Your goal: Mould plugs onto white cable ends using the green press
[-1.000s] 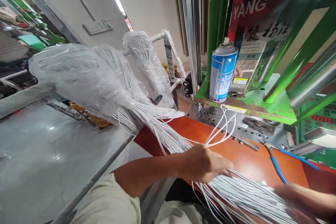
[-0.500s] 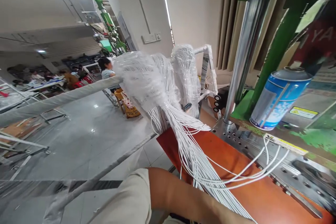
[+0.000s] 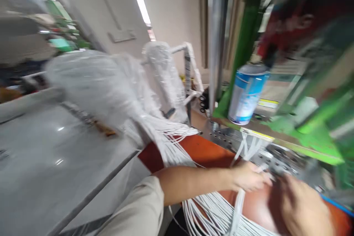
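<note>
My left hand (image 3: 250, 177) reaches across the orange sheet, its fingers closed around several white cables. Cables hang below it toward the bundle, and others run above it to the labelled strip (image 3: 256, 134) on the green machine. My right hand (image 3: 304, 206), smeared by motion, is over the sheet at the lower right; whether it holds anything is hidden. A thick bundle of white cables (image 3: 218, 210) lies over the orange sheet (image 3: 199, 149) and passes under my left forearm. Its far part is wrapped in clear film (image 3: 91, 81).
A blue and white spray can (image 3: 247, 96) stands on the green machine's ledge. Beside it rises a steel column (image 3: 218, 44). Behind the bundle is another film-wrapped bundle (image 3: 164, 70) by a wrapped frame (image 3: 193, 66). A grey rail (image 3: 96, 191) crosses the left.
The view has swung right and blurred. Both hands have come into view, my left now on the cables by the machine. The spray can and wrapped bundles appear farther left.
</note>
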{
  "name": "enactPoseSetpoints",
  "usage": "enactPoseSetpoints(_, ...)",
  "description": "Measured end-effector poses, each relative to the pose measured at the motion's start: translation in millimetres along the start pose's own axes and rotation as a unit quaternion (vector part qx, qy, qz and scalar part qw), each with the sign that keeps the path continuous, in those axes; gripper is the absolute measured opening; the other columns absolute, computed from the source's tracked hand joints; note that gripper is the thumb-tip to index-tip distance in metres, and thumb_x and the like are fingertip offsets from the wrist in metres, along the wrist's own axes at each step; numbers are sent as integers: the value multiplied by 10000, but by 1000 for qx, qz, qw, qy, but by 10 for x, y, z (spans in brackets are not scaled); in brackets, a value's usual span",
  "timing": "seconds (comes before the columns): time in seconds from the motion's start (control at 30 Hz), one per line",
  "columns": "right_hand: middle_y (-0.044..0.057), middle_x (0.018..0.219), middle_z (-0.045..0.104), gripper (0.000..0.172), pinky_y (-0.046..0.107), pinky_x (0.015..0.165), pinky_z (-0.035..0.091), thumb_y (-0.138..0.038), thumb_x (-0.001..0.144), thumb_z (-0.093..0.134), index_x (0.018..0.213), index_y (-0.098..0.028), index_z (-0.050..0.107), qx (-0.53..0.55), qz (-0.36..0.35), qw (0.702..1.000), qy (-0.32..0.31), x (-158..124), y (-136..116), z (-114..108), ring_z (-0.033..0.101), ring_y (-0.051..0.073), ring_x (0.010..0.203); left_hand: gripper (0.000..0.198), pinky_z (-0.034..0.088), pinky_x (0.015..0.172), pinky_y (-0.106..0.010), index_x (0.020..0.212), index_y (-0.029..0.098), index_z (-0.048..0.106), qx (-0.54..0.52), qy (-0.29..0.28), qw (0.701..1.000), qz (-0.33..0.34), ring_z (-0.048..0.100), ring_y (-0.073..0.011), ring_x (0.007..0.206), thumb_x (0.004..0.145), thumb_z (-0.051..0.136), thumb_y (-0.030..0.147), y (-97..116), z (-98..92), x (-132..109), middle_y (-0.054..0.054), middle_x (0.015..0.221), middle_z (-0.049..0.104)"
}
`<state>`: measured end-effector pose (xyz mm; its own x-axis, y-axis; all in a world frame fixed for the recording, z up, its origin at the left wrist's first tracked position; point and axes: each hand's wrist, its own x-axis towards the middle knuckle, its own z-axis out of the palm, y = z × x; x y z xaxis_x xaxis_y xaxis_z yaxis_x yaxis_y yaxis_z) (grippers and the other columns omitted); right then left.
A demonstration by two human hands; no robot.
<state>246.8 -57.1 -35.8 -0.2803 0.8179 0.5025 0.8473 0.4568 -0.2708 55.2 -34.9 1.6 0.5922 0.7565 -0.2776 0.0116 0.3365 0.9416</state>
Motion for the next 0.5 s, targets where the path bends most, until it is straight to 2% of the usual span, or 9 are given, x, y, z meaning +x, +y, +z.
enactPoseSetpoints(0.03,178,1034,660,349,489,746,517,-321,1023,416,1212,-207,687,-37,20,999,-28,-54,-10,18,623,341,932,348,231,374,-185,837,205,551,-10,15,1000,-15,288,-56,357,928,580,540,-32,-58,29,77,550,402)
enactPoseSetpoints(0.1,161,970,653,358,458,681,471,-306,1009,417,1206,-189,691,-95,42,993,-63,-84,-44,48,590,342,908,345,314,403,-190,905,179,562,-25,26,998,-50,423,-68,394,882,649,512,-82,-151,54,49,614,523)
enactPoseSetpoints(0.17,138,961,656,323,411,687,452,-317,1019,425,1147,-193,695,-90,47,992,-76,-55,-65,54,575,313,926,381,365,430,-197,957,157,574,-11,23,997,-68,501,-83,438,877,652,521,-98,-204,38,21,670,589)
enactPoseSetpoints(0.27,116,970,675,309,373,750,463,-359,1051,417,1111,-183,664,-27,70,996,-55,-49,-60,6,606,267,932,361,306,424,-166,961,163,558,33,47,997,-48,409,-46,431,907,637,511,-82,-206,-22,63,625,534)
enactPoseSetpoints(0.37,99,1014,720,320,334,714,470,-410,1065,424,1187,-190,622,-4,123,992,-28,-123,-53,-63,676,233,845,309,291,429,-156,877,171,538,76,83,993,-29,393,-41,447,916,646,458,-74,-183,-57,75,576,498)
enactPoseSetpoints(0.43,76,1034,748,350,320,644,457,-450,1060,442,1263,-210,596,-16,144,989,-33,-159,-64,-92,705,225,778,284,300,405,-160,877,176,543,91,86,991,-56,402,-46,410,925,621,445,-76,-189,-57,73,569,514)
enactPoseSetpoints(0.5,53,1022,765,356,315,611,445,-462,1063,434,1270,-223,599,-18,124,991,-49,-161,-89,-98,723,220,753,272,315,371,-167,902,181,552,94,71,989,-92,412,-53,363,929,596,448,-76,-205,-49,72,580,536)
